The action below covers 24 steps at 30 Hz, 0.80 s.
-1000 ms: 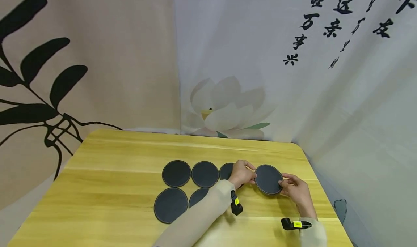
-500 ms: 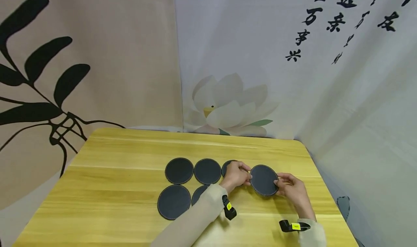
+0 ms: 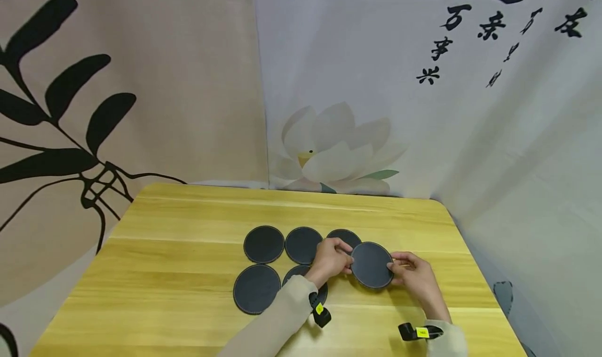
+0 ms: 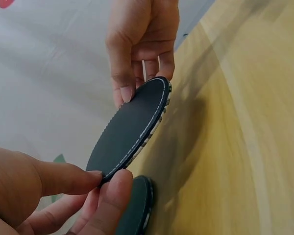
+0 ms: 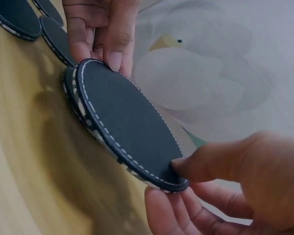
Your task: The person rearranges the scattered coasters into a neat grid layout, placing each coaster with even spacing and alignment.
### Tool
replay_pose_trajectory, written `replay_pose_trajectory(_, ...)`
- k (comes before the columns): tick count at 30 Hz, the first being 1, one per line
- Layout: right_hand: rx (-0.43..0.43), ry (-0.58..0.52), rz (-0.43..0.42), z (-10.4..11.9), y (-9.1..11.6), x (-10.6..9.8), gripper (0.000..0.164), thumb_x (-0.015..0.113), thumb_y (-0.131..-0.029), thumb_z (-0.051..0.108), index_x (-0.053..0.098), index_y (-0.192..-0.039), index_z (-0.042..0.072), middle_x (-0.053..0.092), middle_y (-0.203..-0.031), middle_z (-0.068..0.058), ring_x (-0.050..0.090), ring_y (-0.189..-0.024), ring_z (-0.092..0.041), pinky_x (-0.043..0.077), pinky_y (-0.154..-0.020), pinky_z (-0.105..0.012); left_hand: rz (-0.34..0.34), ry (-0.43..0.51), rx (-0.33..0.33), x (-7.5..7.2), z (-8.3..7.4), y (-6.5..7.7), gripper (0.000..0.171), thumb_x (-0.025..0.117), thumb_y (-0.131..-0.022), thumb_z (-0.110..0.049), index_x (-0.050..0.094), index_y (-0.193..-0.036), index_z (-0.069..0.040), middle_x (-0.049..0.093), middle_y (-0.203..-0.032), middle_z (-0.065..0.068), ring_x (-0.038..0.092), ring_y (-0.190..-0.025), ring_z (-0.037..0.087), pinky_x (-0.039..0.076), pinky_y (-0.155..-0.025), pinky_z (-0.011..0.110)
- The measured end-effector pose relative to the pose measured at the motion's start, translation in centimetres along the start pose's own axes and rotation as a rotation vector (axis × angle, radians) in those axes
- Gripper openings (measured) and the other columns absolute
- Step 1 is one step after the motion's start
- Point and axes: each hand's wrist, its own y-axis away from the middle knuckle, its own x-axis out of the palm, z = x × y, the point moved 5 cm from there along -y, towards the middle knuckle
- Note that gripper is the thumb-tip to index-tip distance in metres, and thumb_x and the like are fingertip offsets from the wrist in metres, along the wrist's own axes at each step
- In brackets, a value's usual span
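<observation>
Both hands pinch one round dark coaster (image 3: pixel 371 265) with pale edge stitching, holding it tilted above the table. At its left edge, the left hand (image 3: pixel 331 257) has thumb and fingertips on opposite faces. The right hand (image 3: pixel 416 276) grips the right edge the same way. In the left wrist view, the held coaster (image 4: pixel 130 127) shows a patterned rim, and another coaster (image 4: pixel 137 208) lies below. Matching coasters sit on the table: a back row of three, ending in the coaster (image 3: pixel 345 235) beside the left hand, and a front coaster (image 3: pixel 256 289) next to one partly hidden by the left arm.
The wooden table (image 3: pixel 178 273) has rounded back corners. Printed curtains (image 3: pixel 197 85) hang behind it and along its right side. Each wrist carries a small black camera, such as the right wrist's camera (image 3: pixel 416 332).
Both hands have moved left with the coaster, bringing it nearer the back row. More of the third back-row coaster now shows. The head view has shifted slightly.
</observation>
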Motion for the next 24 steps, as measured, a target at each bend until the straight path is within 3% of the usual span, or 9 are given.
replay_pose_trajectory(9, 0.009, -0.002, 0.018, 0.0, 1.1, 2.0, 0.035, 0.072, -0.096, 0.009, 0.063, -0.128, -0.002, 0.065, -0.106, -0.014, 0.068, -0.081, -0.020, 0.064, -0.070, -0.036, -0.026, -0.047, 0.039, -1.9, 0.1, 1.7, 0.015, 0.075, -0.086, 0.008, 0.072, -0.099, 0.002, 0.071, -0.077, 0.010, 0.072, -0.059, 0.031, 0.063, -0.058, 0.039)
replay_pose_trajectory(18, 0.032, 0.002, 0.019, -0.5, 1.7, 3.3, 0.028, 0.072, -0.094, 0.005, 0.066, -0.120, -0.002, 0.065, -0.101, -0.013, 0.067, -0.075, -0.020, 0.064, -0.065, -0.036, -0.014, -0.102, 0.073, -2.5, 0.6, 2.9, 0.011, 0.074, -0.085, 0.009, 0.071, -0.094, 0.004, 0.072, -0.076, 0.014, 0.072, -0.059, 0.037, 0.063, -0.055, 0.041)
replay_pose_trajectory(24, 0.023, 0.000, 0.038, -0.5, 2.2, 4.3, 0.026, 0.073, -0.092, 0.002, 0.066, -0.118, -0.002, 0.065, -0.099, -0.014, 0.068, -0.075, -0.021, 0.064, -0.064, -0.037, -0.027, -0.181, 0.091, -3.1, 1.0, 3.5, 0.011, 0.073, -0.084, 0.009, 0.070, -0.093, 0.004, 0.068, -0.071, 0.008, 0.070, -0.053, 0.031, 0.058, -0.048, 0.030)
